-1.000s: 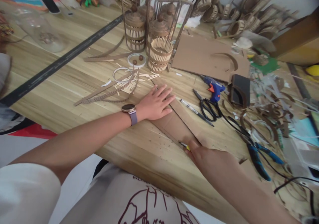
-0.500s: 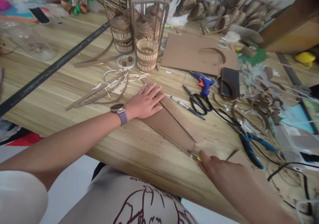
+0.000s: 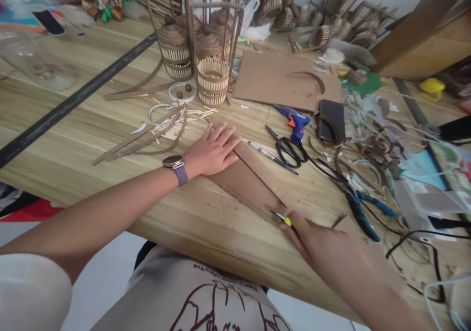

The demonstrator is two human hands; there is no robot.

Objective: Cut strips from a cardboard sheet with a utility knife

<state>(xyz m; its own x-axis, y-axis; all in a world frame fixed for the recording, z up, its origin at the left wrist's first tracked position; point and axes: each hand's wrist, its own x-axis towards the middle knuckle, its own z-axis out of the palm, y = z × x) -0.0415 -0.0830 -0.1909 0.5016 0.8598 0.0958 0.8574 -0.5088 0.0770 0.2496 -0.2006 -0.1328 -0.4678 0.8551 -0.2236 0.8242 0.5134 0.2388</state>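
My left hand point(image 3: 215, 149) lies flat with fingers spread on a brown piece of cardboard point(image 3: 245, 184), pressing it to the table. A narrow cardboard strip point(image 3: 259, 169) runs along its far side, with a dark gap between the two. In my right hand point(image 3: 316, 238) is a utility knife point(image 3: 283, 218) with a yellow-green part near its blade. The blade tip is at the cardboard's near right end. Beyond the strip lie a pen point(image 3: 272, 157) and black-handled scissors point(image 3: 289, 149).
A blue glue gun point(image 3: 294, 121), a phone point(image 3: 331, 120) and blue-handled pliers point(image 3: 362, 216) lie to the right, among cords and scraps. Small stick-walled baskets point(image 3: 212, 81) stand at the back, beside a cardboard sheet point(image 3: 272, 78). Matchsticks point(image 3: 171, 125) are scattered left of centre.
My right hand and the knife have moved slightly left and up along the cardboard, and more of the blade shows. My left hand stays pressed in place. The view has shifted a little.
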